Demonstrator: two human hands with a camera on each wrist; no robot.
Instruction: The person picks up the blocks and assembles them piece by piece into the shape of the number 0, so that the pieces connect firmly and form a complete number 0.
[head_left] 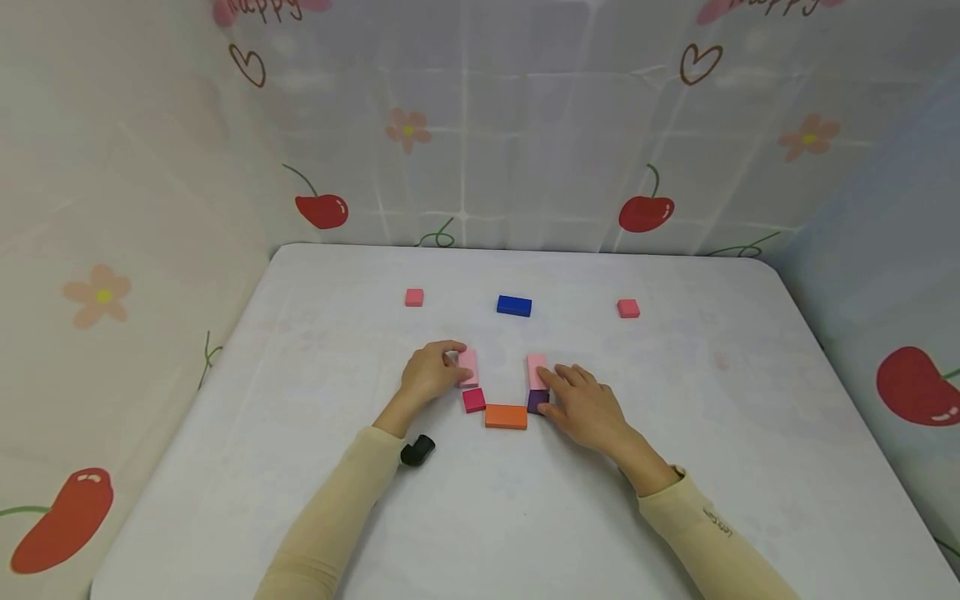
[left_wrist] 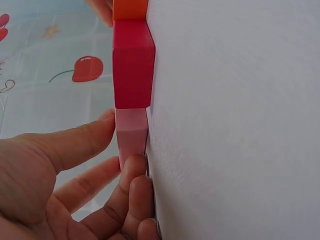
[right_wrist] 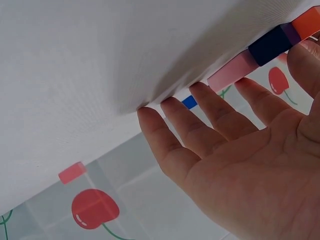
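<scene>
My left hand pinches a light pink block, thumb at its near end and fingers at its far end and side. A crimson block stands just in front of the pink one, and its corner meets the orange block. On the other side, a second light pink block lies end to end with a dark purple block. My right hand has its fingers spread, a fingertip at the pink block and the thumb beside the purple one. Together the blocks form a U open at the far side.
Farther back on the white table lie a blue block and two small coral blocks, one at left and one at right. A black device sits at the left cuff. Printed curtains surround the table's back and sides.
</scene>
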